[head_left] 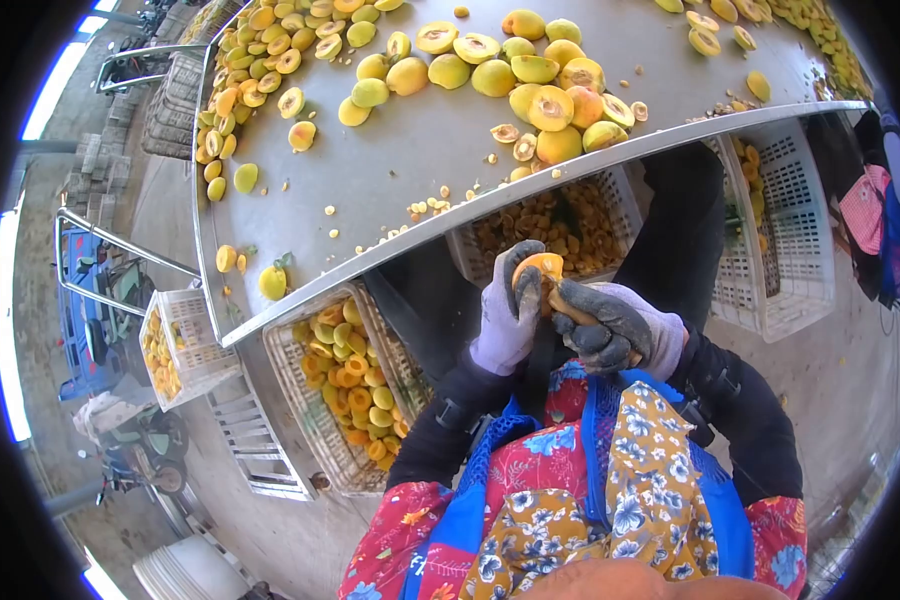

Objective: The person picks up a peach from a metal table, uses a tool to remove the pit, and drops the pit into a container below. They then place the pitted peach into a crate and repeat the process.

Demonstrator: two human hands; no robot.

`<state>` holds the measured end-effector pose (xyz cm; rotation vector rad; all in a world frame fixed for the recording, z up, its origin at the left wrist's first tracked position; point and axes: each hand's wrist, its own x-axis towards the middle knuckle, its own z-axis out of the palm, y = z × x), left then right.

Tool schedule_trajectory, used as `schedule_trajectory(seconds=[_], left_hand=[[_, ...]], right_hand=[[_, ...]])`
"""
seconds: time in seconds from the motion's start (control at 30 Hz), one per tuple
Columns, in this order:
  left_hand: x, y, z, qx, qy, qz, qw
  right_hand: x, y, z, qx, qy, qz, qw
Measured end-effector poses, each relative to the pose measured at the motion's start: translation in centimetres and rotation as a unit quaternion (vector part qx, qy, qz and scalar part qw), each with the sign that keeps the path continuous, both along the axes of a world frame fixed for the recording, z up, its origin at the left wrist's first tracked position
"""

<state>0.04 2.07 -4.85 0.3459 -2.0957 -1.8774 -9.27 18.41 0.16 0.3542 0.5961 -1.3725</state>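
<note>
Pale crate [298, 412] of yellow fruit [358, 400], orange piece [540, 264] in left fingers [516, 262] (gloved)

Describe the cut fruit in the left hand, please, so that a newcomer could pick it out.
Start at the big metal table and look just below its near edge, to the gloved left hand. It holds the cut fruit, orange side showing. Unlike the pieces in the crate behind it, this one is in a hand.

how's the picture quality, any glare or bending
Head view: fisheye bending bows the front edge of the metal table, corners black; head view, far left: light strips blown out white; head view: left hand and right hand fairly crisp, motorbike softer.
</note>
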Motion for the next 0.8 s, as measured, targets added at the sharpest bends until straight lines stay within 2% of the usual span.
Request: schedule_trajectory(seconds=[0.03,0.1,0.23,0.33,0.4,0.43,0.5,0.57,0.63,0.67,0.77,0.8], left_hand=[[0.1,0.2,-0.5,0.063,0.019,-0.007,0.998],[0.0,0.5,-1.5,0.187,0.059,-0.018,0.980],[-0.1,0.5,-1.4,0.197,0.048,-0.050,0.978],[-0.1,0.5,-1.8,0.164,0.032,-0.054,0.985],[-0.2,0.0,-2.6,0.125,-0.009,-0.059,0.990],[-0.3,0.1,-2.5,0.168,-0.004,-0.052,0.984],[0.2,0.7,-2.4,0.254,-0.003,-0.042,0.966],[0.2,0.7,-1.4,0.256,-0.001,-0.048,0.966],[0.0,0.5,-1.1,0.227,-0.003,-0.054,0.972],[0.0,0.6,-1.0,0.200,-0.015,-0.026,0.979],[0.5,0.5,-1.1,0.151,-0.053,0.073,0.984],[0.9,-0.3,-1.7,0.155,-0.063,0.121,0.979]], right_hand=[[0.4,0.1,0.1,0.004,-0.014,-0.009,1.000],[1.1,0.3,-0.6,-0.071,-0.104,-0.028,0.992],[1.6,0.4,-2.9,-0.192,-0.265,-0.041,0.944],[1.6,0.5,-2.7,-0.168,-0.223,-0.041,0.959],[2.0,-0.1,-0.6,-0.028,-0.053,-0.033,0.998],[2.0,-0.3,0.2,0.043,0.036,-0.029,0.998],[2.1,0.3,-1.8,-0.083,-0.121,-0.047,0.988],[2.3,0.6,-3.3,-0.206,-0.286,-0.059,0.934],[2.3,0.4,-2.4,-0.124,-0.134,-0.047,0.982],[2.3,0.4,-1.7,-0.081,-0.056,-0.040,0.994],[3.4,-1.2,0.3,0.023,0.103,-0.054,0.993],[3.8,-1.6,0.3,0.011,0.104,-0.061,0.993]])
